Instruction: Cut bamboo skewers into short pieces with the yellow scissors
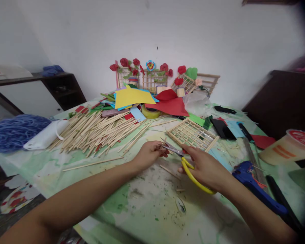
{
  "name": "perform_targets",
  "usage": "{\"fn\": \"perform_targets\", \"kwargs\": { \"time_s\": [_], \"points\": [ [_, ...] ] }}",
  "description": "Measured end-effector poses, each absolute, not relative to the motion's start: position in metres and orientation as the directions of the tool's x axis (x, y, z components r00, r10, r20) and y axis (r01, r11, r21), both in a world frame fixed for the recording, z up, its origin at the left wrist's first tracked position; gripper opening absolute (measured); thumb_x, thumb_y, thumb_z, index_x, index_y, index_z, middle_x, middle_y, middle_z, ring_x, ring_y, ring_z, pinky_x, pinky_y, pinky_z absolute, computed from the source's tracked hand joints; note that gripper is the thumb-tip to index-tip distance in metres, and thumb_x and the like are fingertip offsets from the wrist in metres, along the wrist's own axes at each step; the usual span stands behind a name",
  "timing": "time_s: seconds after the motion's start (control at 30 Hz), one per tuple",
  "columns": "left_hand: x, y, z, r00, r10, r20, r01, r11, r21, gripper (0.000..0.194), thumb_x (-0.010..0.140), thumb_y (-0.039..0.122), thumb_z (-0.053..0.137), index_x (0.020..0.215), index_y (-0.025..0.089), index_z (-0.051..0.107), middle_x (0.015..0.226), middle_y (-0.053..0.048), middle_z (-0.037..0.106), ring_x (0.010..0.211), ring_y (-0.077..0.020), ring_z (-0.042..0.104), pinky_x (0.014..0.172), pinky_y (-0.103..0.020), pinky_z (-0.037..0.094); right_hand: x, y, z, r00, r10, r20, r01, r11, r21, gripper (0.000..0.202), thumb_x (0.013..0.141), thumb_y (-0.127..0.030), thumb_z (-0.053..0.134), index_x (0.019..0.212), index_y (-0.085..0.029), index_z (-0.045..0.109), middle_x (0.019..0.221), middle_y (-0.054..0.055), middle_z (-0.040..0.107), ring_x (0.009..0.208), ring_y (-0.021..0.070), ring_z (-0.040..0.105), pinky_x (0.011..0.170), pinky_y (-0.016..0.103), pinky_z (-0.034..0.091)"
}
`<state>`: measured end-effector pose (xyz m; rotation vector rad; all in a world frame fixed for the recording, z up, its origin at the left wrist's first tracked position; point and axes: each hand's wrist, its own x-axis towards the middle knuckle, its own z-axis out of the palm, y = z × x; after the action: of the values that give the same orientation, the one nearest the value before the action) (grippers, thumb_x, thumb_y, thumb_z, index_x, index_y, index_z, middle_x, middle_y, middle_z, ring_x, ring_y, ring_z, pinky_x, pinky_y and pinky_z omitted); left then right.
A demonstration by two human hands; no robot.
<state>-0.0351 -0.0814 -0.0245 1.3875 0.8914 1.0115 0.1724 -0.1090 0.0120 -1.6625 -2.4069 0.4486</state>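
Note:
My right hand holds yellow-handled scissors, their blades parted and pointing left. At the blades, my left hand pinches a short wooden stick that stands up from its fingers. Just beyond the hands lies a small lattice of wooden sticks. One loose stick rests on the table below the blades, with a shorter piece nearer to me.
A big pile of sticks and blue yarn lie left. Coloured paper and red paper roses are at the back. A phone, blue glue gun and cup are right.

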Motion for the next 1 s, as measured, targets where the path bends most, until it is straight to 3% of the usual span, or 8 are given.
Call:
{"fn": "perform_targets", "kwargs": {
  "time_s": [0.57,0.73,1.0],
  "points": [
    [-0.039,-0.084,-0.017,0.395,0.896,0.203,0.226,-0.309,0.924,0.021,0.081,0.023,0.051,0.072,0.014,0.068,0.070,-0.005,0.066,0.068,-0.0147,0.061,0.065,-0.023,0.046,0.162,-0.119,0.012,-0.340,0.940,-0.008,0.876,0.314,-0.367,0.066,0.074,-0.039,0.054,0.135,-0.020,0.041,0.120,0.011,0.059,0.097,0.0275,0.057,0.075,0.034,0.042],
    [-0.040,-0.085,-0.016,0.396,0.896,0.199,0.242,-0.311,0.919,0.020,0.080,0.021,0.051,0.074,0.014,0.068,0.071,-0.004,0.066,0.068,-0.0149,0.061,0.065,-0.023,0.046,0.160,-0.121,0.010,-0.326,0.945,-0.011,0.874,0.297,-0.384,0.062,0.075,-0.039,0.053,0.133,-0.020,0.043,0.116,0.011,0.061,0.091,0.0256,0.059,0.068,0.031,0.042],
    [-0.038,-0.084,-0.021,0.409,0.901,0.144,0.171,-0.231,0.958,0.019,0.080,0.026,0.053,0.073,0.014,0.066,0.071,-0.004,0.065,0.067,-0.0142,0.062,0.065,-0.023,0.047,0.157,-0.123,0.010,-0.313,0.950,-0.005,0.880,0.288,-0.378,0.054,0.077,-0.043,0.051,0.127,-0.020,0.049,0.093,0.010,0.067,0.077,0.0233,0.062,0.061,0.028,0.040]
  ]
}}
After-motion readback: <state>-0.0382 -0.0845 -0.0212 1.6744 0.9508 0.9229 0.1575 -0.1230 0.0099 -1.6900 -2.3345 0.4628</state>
